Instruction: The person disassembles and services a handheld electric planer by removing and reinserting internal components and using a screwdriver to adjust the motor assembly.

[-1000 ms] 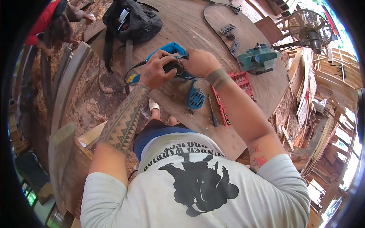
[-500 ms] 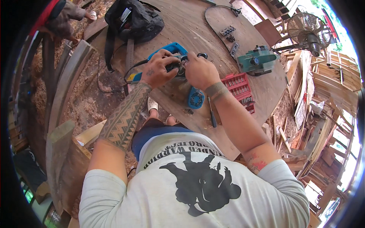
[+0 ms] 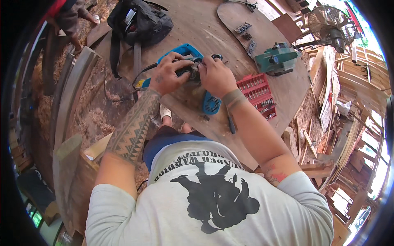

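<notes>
A blue corded power tool [image 3: 193,50] with a black knob [image 3: 216,57] lies on the wooden table in front of me. My left hand [image 3: 169,74] is closed over its near side, thumb and fingertips bent onto the dark middle part. From the right, my right hand [image 3: 217,75] has its fingers curled and pinched onto the same part, which they largely hide. Just below the right hand sits a blue vented motor housing [image 3: 211,103]. A screwdriver [image 3: 232,124] with a dark handle rests beside my right forearm.
A red case of bits [image 3: 253,91] lies open right of my right wrist. Beyond it stand a green power tool [image 3: 277,60] and a fan [image 3: 334,28]. Small dark parts [image 3: 243,28] lie farther back. A black backpack [image 3: 141,24] occupies the far left. Another person [image 3: 67,20] is at upper left.
My view has shifted slightly. Both hands stay at the power tool; the right hand's fingers have moved a little on its dark middle part.
</notes>
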`<state>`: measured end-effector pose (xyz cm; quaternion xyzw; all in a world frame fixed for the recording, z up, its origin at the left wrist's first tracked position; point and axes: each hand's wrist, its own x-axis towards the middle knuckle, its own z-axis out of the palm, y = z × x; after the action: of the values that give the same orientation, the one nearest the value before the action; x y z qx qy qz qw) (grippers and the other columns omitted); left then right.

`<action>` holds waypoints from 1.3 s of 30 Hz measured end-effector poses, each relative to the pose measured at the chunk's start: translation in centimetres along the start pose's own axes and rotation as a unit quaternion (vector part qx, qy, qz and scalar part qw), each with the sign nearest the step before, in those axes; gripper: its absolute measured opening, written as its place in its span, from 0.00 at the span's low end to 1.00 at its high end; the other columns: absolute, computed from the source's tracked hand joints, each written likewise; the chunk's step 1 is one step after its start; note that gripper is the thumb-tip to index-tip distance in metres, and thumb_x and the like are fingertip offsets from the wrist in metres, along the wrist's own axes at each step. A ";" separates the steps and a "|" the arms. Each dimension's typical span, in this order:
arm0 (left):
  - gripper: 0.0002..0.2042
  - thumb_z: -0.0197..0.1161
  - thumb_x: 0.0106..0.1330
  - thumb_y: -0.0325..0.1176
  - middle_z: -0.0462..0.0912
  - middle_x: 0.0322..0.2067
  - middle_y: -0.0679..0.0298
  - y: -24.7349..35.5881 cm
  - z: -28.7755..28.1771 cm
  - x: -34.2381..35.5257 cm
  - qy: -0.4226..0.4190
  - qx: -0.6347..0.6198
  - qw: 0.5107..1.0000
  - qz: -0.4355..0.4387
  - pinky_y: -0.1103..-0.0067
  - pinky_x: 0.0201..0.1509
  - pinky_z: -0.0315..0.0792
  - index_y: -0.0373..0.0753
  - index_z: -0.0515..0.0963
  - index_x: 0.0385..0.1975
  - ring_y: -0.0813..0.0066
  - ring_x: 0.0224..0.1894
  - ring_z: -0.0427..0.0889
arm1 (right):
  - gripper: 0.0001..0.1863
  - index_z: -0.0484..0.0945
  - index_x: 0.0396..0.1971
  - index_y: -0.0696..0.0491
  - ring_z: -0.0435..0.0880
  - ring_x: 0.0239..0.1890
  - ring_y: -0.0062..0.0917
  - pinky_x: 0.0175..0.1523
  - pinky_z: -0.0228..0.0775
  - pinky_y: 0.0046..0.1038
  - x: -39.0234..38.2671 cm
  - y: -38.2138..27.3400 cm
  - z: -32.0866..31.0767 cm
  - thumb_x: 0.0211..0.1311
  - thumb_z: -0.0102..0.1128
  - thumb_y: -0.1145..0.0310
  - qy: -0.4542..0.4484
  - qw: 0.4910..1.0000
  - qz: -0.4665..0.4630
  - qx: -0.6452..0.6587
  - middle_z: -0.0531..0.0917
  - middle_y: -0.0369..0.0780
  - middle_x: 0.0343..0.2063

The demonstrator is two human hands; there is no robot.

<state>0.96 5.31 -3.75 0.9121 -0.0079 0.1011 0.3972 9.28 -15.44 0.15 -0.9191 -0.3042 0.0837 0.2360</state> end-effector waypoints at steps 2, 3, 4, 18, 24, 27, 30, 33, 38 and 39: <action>0.20 0.72 0.63 0.42 0.81 0.56 0.59 -0.2 -0.1 0.0 -0.006 0.014 1.000 0.001 0.62 0.68 0.76 0.53 0.90 0.57 0.55 0.61 0.81 | 0.14 0.79 0.49 0.53 0.89 0.39 0.57 0.44 0.85 0.53 0.2 -0.1 -0.4 0.78 0.57 0.57 0.008 1.000 0.003 -0.019 0.84 0.56 0.43; 0.20 0.72 0.63 0.42 0.81 0.56 0.59 -0.3 -0.1 0.0 -0.008 0.013 1.000 0.002 0.62 0.68 0.76 0.53 0.90 0.57 0.55 0.61 0.81 | 0.14 0.79 0.49 0.53 0.89 0.39 0.57 0.44 0.85 0.53 0.2 -0.4 -0.7 0.78 0.57 0.57 0.008 1.000 0.004 -0.020 0.84 0.56 0.43; 0.20 0.72 0.63 0.42 0.80 0.56 0.59 -0.3 -0.1 0.0 -0.010 0.014 1.000 -0.002 0.62 0.68 0.76 0.53 0.90 0.56 0.55 0.61 0.81 | 0.14 0.80 0.49 0.52 0.90 0.39 0.55 0.44 0.85 0.52 0.1 -0.8 -0.9 0.78 0.58 0.58 0.004 0.999 0.002 -0.041 0.84 0.55 0.44; 0.19 0.73 0.62 0.42 0.82 0.54 0.58 -0.3 -0.1 0.2 -0.001 -0.002 1.000 0.006 0.62 0.66 0.76 0.50 0.90 0.54 0.54 0.59 0.82 | 0.13 0.83 0.45 0.57 0.92 0.41 0.50 0.44 0.87 0.45 -0.2 -2.6 -0.9 0.74 0.63 0.61 -0.021 0.994 -0.011 -0.104 0.84 0.55 0.46; 0.21 0.73 0.62 0.42 0.82 0.54 0.57 0.2 -0.1 0.3 0.026 0.009 1.000 0.014 0.60 0.66 0.75 0.45 0.85 0.55 0.52 0.59 0.81 | 0.15 0.82 0.46 0.58 0.92 0.40 0.50 0.44 0.87 0.44 -0.4 -2.3 -0.7 0.75 0.64 0.59 -0.017 0.995 -0.010 -0.097 0.84 0.55 0.47; 0.21 0.73 0.62 0.42 0.82 0.53 0.57 0.4 0.1 0.1 0.046 -0.024 0.998 -0.023 0.59 0.66 0.75 0.43 0.82 0.54 0.51 0.60 0.81 | 0.16 0.82 0.47 0.58 0.92 0.41 0.50 0.45 0.87 0.45 -0.2 -1.6 -0.1 0.75 0.63 0.59 -0.023 0.994 -0.018 -0.105 0.84 0.56 0.47; 0.21 0.74 0.62 0.43 0.82 0.53 0.57 0.2 0.1 -0.2 0.058 -0.026 0.997 -0.041 0.59 0.66 0.75 0.42 0.80 0.53 0.50 0.60 0.81 | 0.14 0.79 0.46 0.56 0.90 0.40 0.52 0.45 0.84 0.50 -0.2 -1.9 -0.3 0.76 0.60 0.59 0.004 0.996 -0.011 -0.094 0.87 0.52 0.38; 0.23 0.75 0.62 0.41 0.83 0.53 0.56 -0.2 -0.1 -0.1 0.041 0.001 0.999 0.006 0.61 0.63 0.76 0.41 0.81 0.56 0.51 0.58 0.83 | 0.14 0.77 0.46 0.56 0.90 0.37 0.52 0.43 0.82 0.53 0.0 -2.1 -0.8 0.77 0.58 0.59 -0.044 0.997 -0.004 -0.064 0.89 0.53 0.34; 0.17 0.74 0.63 0.39 0.83 0.53 0.58 -0.1 -0.2 -0.2 0.027 0.000 0.999 0.030 0.63 0.64 0.77 0.45 0.90 0.52 0.54 0.57 0.83 | 0.13 0.77 0.45 0.54 0.90 0.34 0.53 0.40 0.81 0.54 0.0 -2.6 -1.6 0.78 0.58 0.58 -0.045 0.996 -0.003 -0.076 0.88 0.52 0.28; 0.17 0.74 0.63 0.39 0.83 0.53 0.58 -0.1 -0.2 -0.2 0.025 -0.001 0.999 0.029 0.63 0.64 0.77 0.45 0.90 0.52 0.54 0.57 0.83 | 0.13 0.77 0.45 0.54 0.90 0.34 0.53 0.40 0.81 0.54 0.0 -2.5 -1.5 0.78 0.58 0.58 -0.046 0.996 -0.002 -0.076 0.88 0.52 0.28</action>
<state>0.74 5.48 -3.71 0.9084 -0.0247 0.1359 0.3946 8.42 -14.24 2.64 -0.9289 -0.3222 0.1016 0.1516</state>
